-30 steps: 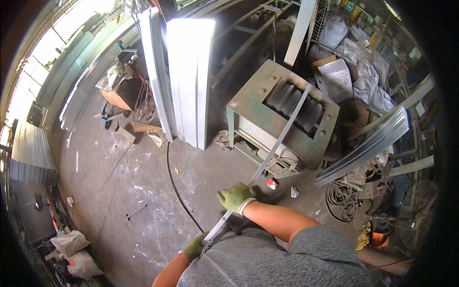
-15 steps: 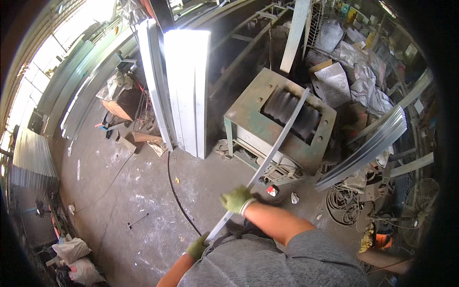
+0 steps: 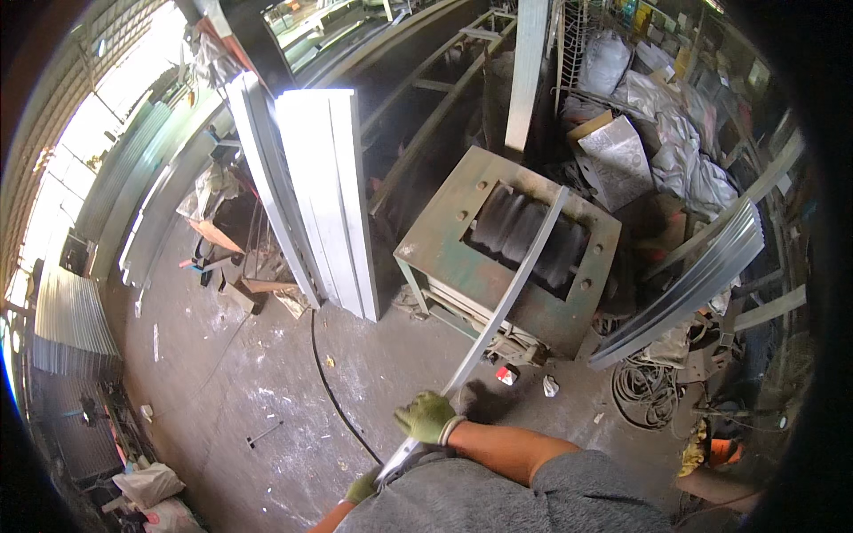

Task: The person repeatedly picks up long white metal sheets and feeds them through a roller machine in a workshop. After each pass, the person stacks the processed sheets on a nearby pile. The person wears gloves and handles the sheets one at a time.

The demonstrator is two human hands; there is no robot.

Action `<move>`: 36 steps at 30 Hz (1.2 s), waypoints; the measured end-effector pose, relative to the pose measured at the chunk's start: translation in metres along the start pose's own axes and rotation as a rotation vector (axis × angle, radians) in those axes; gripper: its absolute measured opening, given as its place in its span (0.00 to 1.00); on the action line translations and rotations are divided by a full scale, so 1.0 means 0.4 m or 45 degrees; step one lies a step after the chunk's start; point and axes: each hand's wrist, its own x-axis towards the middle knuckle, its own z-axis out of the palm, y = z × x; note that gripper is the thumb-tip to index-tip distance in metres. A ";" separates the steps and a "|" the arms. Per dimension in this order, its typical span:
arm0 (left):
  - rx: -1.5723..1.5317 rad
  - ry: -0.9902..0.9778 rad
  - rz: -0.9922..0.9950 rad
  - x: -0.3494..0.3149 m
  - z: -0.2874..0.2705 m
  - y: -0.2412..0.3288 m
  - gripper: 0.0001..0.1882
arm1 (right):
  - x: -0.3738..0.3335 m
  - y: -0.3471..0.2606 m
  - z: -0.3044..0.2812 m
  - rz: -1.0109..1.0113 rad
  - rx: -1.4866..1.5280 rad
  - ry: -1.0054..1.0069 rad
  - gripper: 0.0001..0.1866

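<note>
A long, narrow metal bar (image 3: 506, 306) slants from my waist up and to the right. Its far end lies over the dark ridged rollers (image 3: 520, 226) in the top of a worn green-grey machine (image 3: 435, 218). My right hand (image 3: 428, 417), in a green work glove, is closed around the bar a short way from its near end. At that near end, low beside my shirt, my gloved left hand (image 3: 362, 487) grips the bar; its fingers are partly hidden.
Tall pale metal profiles (image 3: 324, 195) stand upright left of the machine. Bundled metal strips (image 3: 693, 280) lean at the right, above coiled cable (image 3: 644, 391). A black hose (image 3: 327, 382) crosses the floor. What looks like another person's forearm (image 3: 720, 489) shows at the lower right.
The view has shifted, so the machine and profiles sit lower and further left. Both hands still hold the bar, whose far end remains over the rollers.
</note>
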 end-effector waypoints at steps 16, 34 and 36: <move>0.175 0.083 -0.103 0.462 -0.096 0.721 0.35 | 0.094 0.598 -0.382 0.488 -0.390 0.579 0.18; -0.083 0.196 -0.187 0.203 -0.037 0.323 0.32 | 0.083 0.239 -0.102 0.492 -0.430 0.236 0.22; -0.002 0.162 -0.254 0.162 -0.037 0.263 0.33 | 0.080 0.194 -0.071 0.414 -0.409 0.302 0.22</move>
